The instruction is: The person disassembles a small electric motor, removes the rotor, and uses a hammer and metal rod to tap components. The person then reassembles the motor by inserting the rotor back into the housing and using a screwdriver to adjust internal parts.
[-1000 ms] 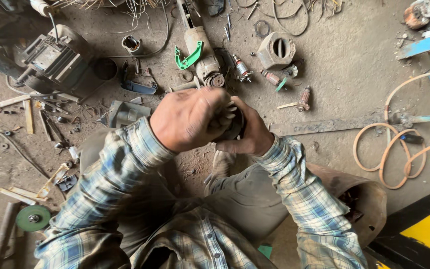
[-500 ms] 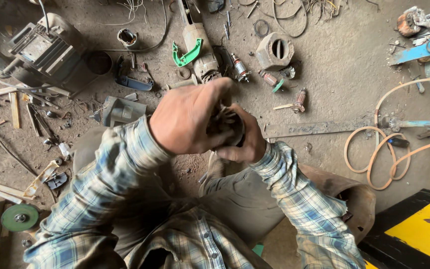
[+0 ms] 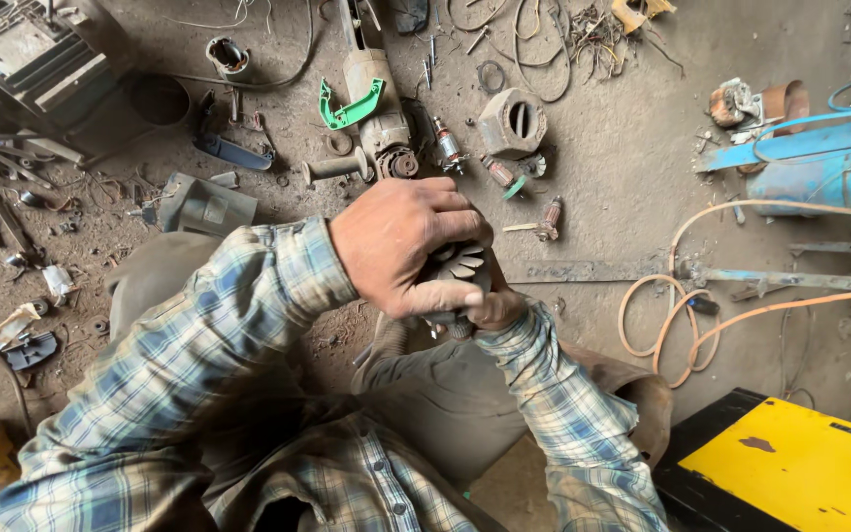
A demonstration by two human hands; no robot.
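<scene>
Both hands close around a small dark fan wheel [image 3: 457, 264] with pale blades, held above the person's lap over the dusty floor [image 3: 622, 187]. From the head view, the left hand [image 3: 406, 246] lies on top, fingers curled over the wheel and hiding most of it. The right hand [image 3: 490, 307] grasps it from beneath, and only its thumb side shows. Beyond the hands lie a power tool body [image 3: 381, 108] with a green handle [image 3: 350, 106], a grey metal housing [image 3: 512, 122] and small motor parts. An orange hose [image 3: 687, 315] coils toward the floor's right edge, beside a blue drum [image 3: 829, 177]. A yellow panel [image 3: 800, 473] fills the near right corner.
</scene>
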